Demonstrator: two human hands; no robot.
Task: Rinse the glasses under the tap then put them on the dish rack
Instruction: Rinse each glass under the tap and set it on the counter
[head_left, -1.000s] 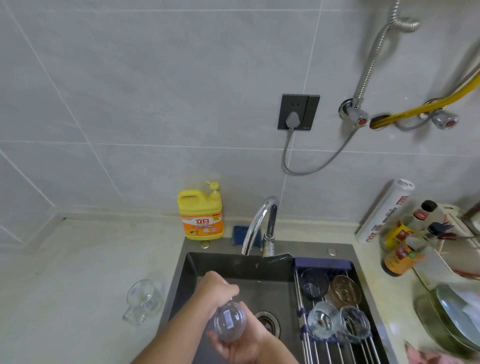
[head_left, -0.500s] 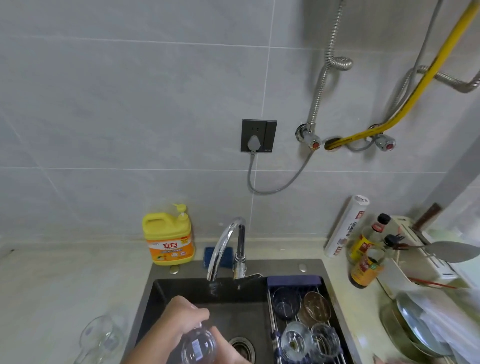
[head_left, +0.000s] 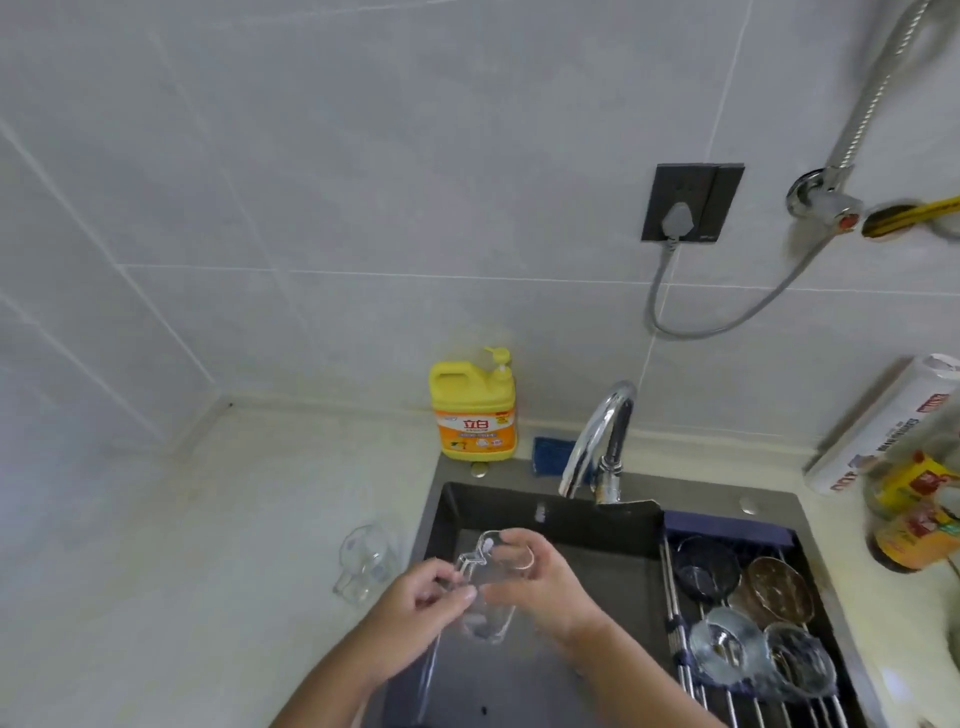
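Observation:
Both hands hold one clear glass mug (head_left: 485, 587) over the dark sink (head_left: 545, 530), in front of and below the chrome tap (head_left: 597, 436). My left hand (head_left: 426, 597) grips its handle side and my right hand (head_left: 540, 582) wraps its body. The mug is tilted and a thin stream of water pours from it into the sink. No water shows at the tap's spout. Another clear glass mug (head_left: 363, 564) stands on the counter left of the sink. The wire dish rack (head_left: 727, 696) across the sink's right side carries several upturned glasses (head_left: 727, 644).
A yellow dish soap bottle (head_left: 472, 410) and a blue sponge (head_left: 550, 454) sit behind the sink. Sauce bottles (head_left: 909, 504) and a paper roll (head_left: 883, 431) crowd the counter at the right. A wall socket (head_left: 691, 202) with a cable hangs above the tap.
The view swung right, then back left and down. The glass was turned from end-on to tilted in both hands, and water now pours out of it.

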